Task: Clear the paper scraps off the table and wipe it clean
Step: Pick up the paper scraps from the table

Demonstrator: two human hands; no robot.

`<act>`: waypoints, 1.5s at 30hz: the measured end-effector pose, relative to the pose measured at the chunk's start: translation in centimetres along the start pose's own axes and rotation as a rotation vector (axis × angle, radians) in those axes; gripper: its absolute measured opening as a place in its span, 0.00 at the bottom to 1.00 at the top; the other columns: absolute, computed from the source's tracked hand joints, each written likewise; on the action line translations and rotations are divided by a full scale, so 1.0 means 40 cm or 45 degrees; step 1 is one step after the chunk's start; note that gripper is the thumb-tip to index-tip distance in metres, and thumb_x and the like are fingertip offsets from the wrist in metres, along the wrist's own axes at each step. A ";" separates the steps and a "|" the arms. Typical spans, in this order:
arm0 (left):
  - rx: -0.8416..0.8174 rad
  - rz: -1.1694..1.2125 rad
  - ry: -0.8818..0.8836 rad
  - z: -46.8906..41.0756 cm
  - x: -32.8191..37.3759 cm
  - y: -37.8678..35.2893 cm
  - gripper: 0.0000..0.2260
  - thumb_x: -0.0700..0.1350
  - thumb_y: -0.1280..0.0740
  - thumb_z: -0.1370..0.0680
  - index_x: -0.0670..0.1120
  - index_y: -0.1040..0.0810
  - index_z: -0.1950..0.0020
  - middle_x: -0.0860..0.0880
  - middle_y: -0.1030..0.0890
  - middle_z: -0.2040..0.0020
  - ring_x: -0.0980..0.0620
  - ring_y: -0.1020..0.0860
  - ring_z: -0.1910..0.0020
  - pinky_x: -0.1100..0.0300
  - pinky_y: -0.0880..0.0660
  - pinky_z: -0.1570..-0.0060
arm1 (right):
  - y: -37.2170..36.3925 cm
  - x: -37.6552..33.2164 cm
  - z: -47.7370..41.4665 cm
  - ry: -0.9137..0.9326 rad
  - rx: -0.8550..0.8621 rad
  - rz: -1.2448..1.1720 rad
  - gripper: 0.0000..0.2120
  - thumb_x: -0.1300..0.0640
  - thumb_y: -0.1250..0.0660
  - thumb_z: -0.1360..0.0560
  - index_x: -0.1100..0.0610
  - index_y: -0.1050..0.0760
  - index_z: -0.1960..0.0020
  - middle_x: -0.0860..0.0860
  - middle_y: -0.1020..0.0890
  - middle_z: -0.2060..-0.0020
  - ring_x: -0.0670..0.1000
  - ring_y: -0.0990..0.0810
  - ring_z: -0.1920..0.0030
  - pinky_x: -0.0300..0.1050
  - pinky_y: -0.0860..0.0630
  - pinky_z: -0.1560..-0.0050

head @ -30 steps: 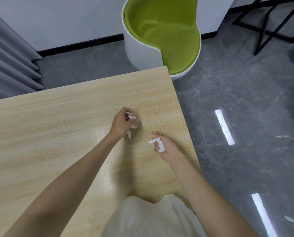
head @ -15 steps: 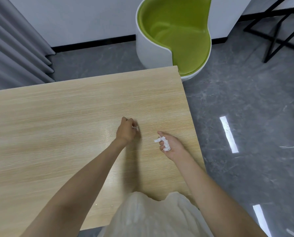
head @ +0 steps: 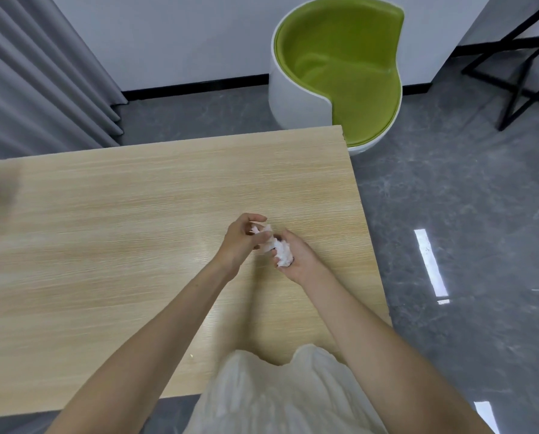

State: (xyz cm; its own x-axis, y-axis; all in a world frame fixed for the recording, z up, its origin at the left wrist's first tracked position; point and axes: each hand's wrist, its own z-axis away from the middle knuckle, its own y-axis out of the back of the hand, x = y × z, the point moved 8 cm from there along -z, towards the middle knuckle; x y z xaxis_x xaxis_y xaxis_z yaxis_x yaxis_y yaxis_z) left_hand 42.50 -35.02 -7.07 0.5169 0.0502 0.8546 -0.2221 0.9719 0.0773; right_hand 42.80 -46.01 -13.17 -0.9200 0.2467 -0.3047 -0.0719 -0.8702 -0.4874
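Both hands meet above the right part of the light wood-grain bench (head: 111,245), close to its right edge. The right hand (head: 296,260) lies palm up, fingers curled loosely around a crumpled wad of white paper scraps (head: 283,253) resting in its palm. The left hand (head: 241,242) is immediately to the left of it, thumb and fingers pinched on further white paper scrap pieces (head: 263,230) that reach across to the wad, so the two hands are joined by the paper. Whether the hands touch the bench surface cannot be told; a shadow falls on the wood below them, toward the person. Nearer the person than the left hand, by the left forearm, one tiny pale speck (head: 192,356) lies on the bench. Beyond the hands, past the far right corner of the bench, stands a round white tub chair with green lining (head: 340,70) on the grey stone-pattern floor (head: 450,189). Grey pleated curtains (head: 33,76) hang far to the left of the hands. A pale cream garment (head: 277,396) shows at the near edge.
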 end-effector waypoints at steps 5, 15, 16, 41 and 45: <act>-0.130 -0.135 -0.102 0.061 -0.005 -0.003 0.13 0.35 0.29 0.27 0.42 0.23 0.44 0.46 0.20 0.58 0.55 0.23 0.64 0.71 0.28 0.64 | -0.044 0.049 0.035 -0.021 -0.112 -0.012 0.24 0.38 0.41 0.23 0.59 0.23 0.54 0.51 0.21 0.65 0.47 0.25 0.71 0.36 0.32 0.77; -0.134 -0.109 -0.215 0.251 -0.074 0.105 0.18 0.33 0.29 0.29 0.44 0.24 0.41 0.48 0.19 0.51 0.55 0.23 0.58 0.65 0.25 0.55 | -0.111 0.227 0.169 0.189 -0.158 0.079 0.06 0.57 0.36 0.22 0.57 0.22 0.54 0.48 0.22 0.67 0.44 0.28 0.74 0.33 0.35 0.78; -0.129 -0.100 -0.225 0.279 -0.082 0.122 0.17 0.33 0.29 0.29 0.43 0.24 0.41 0.50 0.20 0.51 0.56 0.24 0.57 0.67 0.25 0.55 | -0.114 0.254 0.181 0.202 -0.153 0.064 0.05 0.58 0.36 0.22 0.57 0.23 0.54 0.49 0.22 0.69 0.44 0.28 0.75 0.33 0.35 0.78; -0.647 -0.447 -0.246 0.655 -0.441 -0.194 0.14 0.30 0.33 0.27 0.40 0.24 0.43 0.45 0.22 0.47 0.52 0.25 0.49 0.64 0.28 0.46 | 0.373 0.695 0.407 0.437 0.243 -0.601 0.07 0.62 0.36 0.23 0.62 0.21 0.56 0.53 0.17 0.66 0.46 0.20 0.71 0.34 0.28 0.77; -0.697 -0.577 -0.156 0.626 -0.582 -0.299 0.10 0.34 0.32 0.27 0.48 0.22 0.52 0.42 0.20 0.46 0.47 0.22 0.46 0.52 0.26 0.41 | 0.534 0.774 0.384 0.371 0.355 -0.700 0.03 0.61 0.35 0.24 0.60 0.24 0.53 0.51 0.20 0.69 0.45 0.23 0.73 0.33 0.30 0.77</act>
State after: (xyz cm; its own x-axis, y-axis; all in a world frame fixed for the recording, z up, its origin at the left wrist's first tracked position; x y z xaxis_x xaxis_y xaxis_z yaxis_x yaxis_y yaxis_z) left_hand 12.43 -53.55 -15.03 0.3564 -0.3799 0.8536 0.4548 0.8686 0.1967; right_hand 6.87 -63.51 -20.44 -0.5830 0.7551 -0.3000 -0.6315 -0.6534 -0.4175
